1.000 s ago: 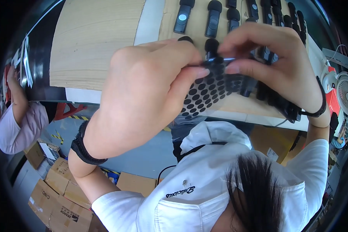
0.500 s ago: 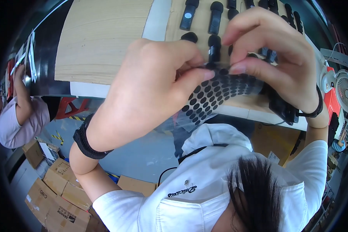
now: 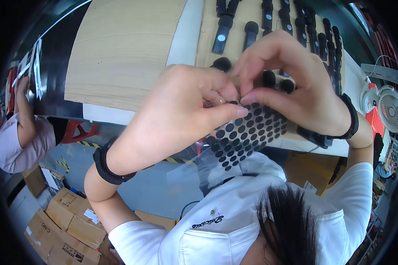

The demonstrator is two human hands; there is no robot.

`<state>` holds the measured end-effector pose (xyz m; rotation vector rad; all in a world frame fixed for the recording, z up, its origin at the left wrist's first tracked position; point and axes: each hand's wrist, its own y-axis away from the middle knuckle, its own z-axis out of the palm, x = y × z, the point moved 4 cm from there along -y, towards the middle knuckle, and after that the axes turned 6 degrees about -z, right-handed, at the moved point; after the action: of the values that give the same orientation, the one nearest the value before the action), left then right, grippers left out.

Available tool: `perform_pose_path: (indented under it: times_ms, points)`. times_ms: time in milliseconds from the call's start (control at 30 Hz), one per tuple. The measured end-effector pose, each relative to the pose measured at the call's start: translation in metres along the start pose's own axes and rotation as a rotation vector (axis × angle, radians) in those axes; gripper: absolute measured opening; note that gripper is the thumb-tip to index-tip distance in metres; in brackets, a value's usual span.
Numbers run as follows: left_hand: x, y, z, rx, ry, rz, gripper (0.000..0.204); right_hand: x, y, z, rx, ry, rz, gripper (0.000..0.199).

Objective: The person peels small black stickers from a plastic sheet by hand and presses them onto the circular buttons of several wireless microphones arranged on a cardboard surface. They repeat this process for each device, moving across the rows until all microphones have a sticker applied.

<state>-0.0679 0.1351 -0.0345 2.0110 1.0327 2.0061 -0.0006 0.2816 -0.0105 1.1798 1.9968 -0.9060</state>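
Note:
A clear, flexible sheet of black round dots (image 3: 241, 139) hangs tilted in front of my chest, its lower part over my white shirt. My left hand (image 3: 181, 104) is closed, pinching the sheet's upper edge between thumb and fingers. Close beside it, my right hand (image 3: 303, 90) has its thumb and fingertip together at the same edge; whether a single dot is between them is hidden. Just beyond the hands, black handheld microphones (image 3: 222, 37) lie on cardboard, and one round microphone head (image 3: 221, 64) shows by the left knuckles.
A bare cardboard sheet (image 3: 121, 53) covers the table's left part. More microphones (image 3: 311, 33) lie in rows at the far right. A dark device with a cable (image 3: 315, 138) sits at the near edge. A white fan (image 3: 390, 108) stands right; cartons (image 3: 66, 221) are on the floor left.
Both hands have come nearer to me with the sheet, and the right has moved left, closer to the left hand. More of the dots and of the microphones beyond now shows.

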Motion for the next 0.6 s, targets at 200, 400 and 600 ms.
perform_pose_path:
  times_ms: [200,400,600]
  points:
    - [-0.005,-0.01,-0.011,-0.025,-0.11,0.138,0.012,0.005,-0.011,-0.018,0.025,-0.045,0.029,0.046]
    - [-0.005,-0.034,-0.009,-0.076,-0.403,0.591,0.012,0.061,-0.035,-0.032,0.132,-0.285,0.184,0.042]
    - [-0.012,-0.041,-0.012,-0.113,-0.415,0.599,0.012,0.085,-0.037,-0.017,0.091,-0.369,0.344,0.04]
